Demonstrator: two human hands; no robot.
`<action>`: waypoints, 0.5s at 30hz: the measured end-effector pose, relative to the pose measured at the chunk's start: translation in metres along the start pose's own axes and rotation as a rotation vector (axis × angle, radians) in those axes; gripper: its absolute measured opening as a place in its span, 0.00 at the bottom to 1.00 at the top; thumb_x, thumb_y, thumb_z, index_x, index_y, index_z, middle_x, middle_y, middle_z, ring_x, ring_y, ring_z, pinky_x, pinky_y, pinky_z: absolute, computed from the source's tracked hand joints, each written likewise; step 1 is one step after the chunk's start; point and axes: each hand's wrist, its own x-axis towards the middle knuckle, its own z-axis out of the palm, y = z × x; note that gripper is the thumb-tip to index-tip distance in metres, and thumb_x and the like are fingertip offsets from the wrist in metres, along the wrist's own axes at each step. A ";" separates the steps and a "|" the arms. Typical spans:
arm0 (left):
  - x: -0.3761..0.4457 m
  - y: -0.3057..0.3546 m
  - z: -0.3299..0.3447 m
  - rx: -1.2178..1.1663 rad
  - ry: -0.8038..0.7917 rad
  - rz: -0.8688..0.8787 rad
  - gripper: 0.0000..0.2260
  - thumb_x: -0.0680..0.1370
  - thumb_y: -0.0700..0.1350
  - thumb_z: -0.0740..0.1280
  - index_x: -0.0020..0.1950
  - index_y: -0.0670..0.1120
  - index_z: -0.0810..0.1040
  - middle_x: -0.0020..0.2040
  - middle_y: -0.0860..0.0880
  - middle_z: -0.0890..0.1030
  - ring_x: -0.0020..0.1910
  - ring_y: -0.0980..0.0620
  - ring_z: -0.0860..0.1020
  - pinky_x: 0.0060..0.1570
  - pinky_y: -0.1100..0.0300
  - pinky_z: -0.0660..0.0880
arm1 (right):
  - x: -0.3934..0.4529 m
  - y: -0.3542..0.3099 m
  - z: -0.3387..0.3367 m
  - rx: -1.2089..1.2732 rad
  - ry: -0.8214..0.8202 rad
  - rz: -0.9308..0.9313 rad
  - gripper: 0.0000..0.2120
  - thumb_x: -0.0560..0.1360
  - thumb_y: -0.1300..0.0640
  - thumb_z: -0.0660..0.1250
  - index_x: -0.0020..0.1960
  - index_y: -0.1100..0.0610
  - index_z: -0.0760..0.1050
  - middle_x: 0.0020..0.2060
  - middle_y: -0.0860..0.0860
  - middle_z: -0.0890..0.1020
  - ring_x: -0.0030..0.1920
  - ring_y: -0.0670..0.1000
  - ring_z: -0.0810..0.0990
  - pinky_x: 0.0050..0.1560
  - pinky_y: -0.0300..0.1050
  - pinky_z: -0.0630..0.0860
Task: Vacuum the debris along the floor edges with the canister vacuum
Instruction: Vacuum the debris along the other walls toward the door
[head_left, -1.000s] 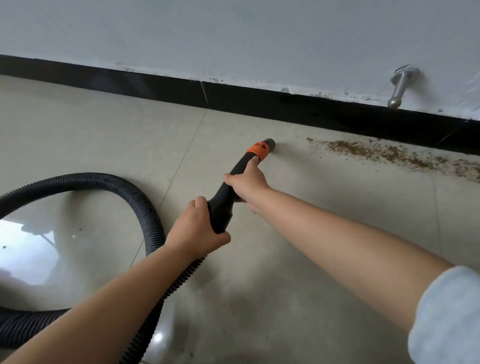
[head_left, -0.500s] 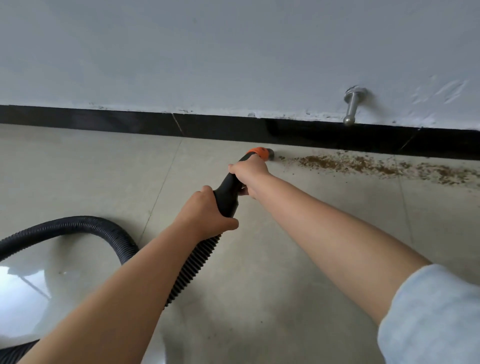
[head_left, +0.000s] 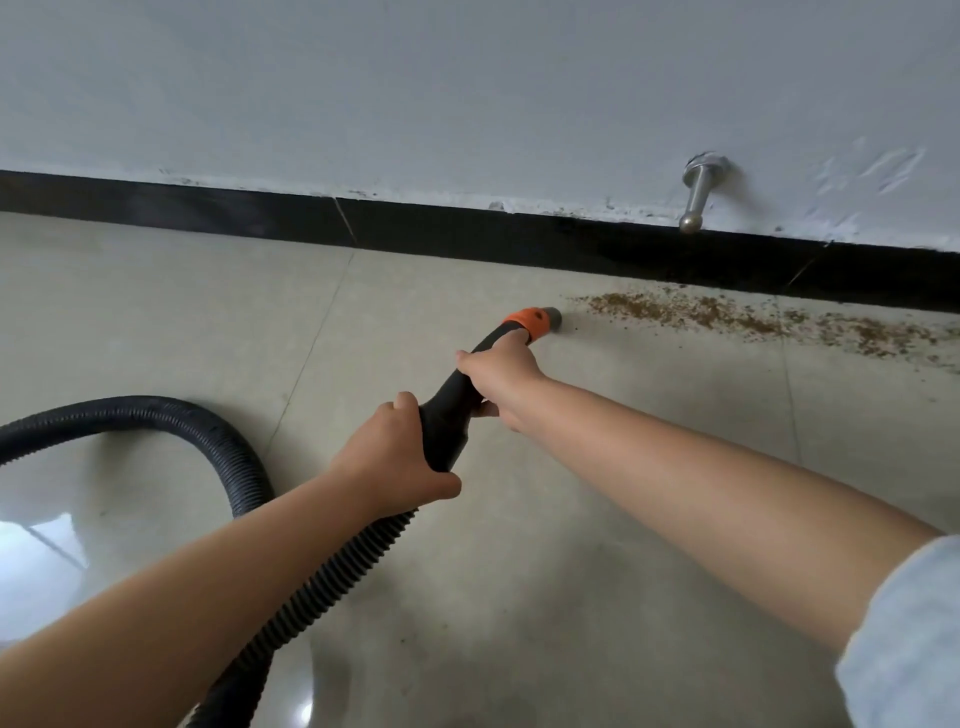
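Observation:
A black vacuum hose handle (head_left: 452, 415) ends in an orange collar and a grey nozzle tip (head_left: 550, 319) held low over the beige tiled floor. My right hand (head_left: 501, 371) grips the handle just behind the orange collar. My left hand (head_left: 387, 462) grips it lower down, where the ribbed black hose (head_left: 322, 577) begins. A strip of brown debris (head_left: 727, 317) lies along the black skirting, starting just right of the nozzle tip. The canister itself is out of view.
The hose loops across the floor at the left (head_left: 156, 410). A black skirting board (head_left: 467, 234) runs along the foot of the white wall. A metal door stopper (head_left: 696, 200) sticks out of the wall above the debris.
The nozzle has stayed close to the left end of the debris strip while the view shifted. Both hands keep their grip on the handle.

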 end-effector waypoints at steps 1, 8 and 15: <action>-0.003 -0.001 0.001 -0.001 -0.005 0.005 0.19 0.67 0.48 0.71 0.47 0.45 0.63 0.41 0.53 0.67 0.35 0.58 0.68 0.30 0.64 0.65 | -0.003 0.003 -0.001 -0.006 -0.003 -0.001 0.37 0.76 0.54 0.65 0.76 0.54 0.45 0.68 0.57 0.65 0.63 0.61 0.71 0.57 0.56 0.76; -0.022 0.000 0.018 -0.043 -0.038 0.032 0.18 0.66 0.48 0.70 0.46 0.46 0.63 0.42 0.53 0.69 0.36 0.56 0.70 0.29 0.64 0.65 | -0.010 0.031 -0.011 -0.068 -0.012 -0.010 0.38 0.76 0.52 0.65 0.76 0.53 0.43 0.68 0.57 0.65 0.64 0.60 0.71 0.58 0.58 0.76; -0.007 0.018 0.023 -0.108 0.023 0.023 0.19 0.67 0.49 0.71 0.46 0.45 0.61 0.39 0.54 0.65 0.35 0.58 0.67 0.28 0.65 0.62 | -0.001 0.010 -0.027 -0.074 -0.015 -0.042 0.39 0.77 0.56 0.64 0.77 0.54 0.41 0.69 0.56 0.64 0.65 0.60 0.69 0.56 0.57 0.77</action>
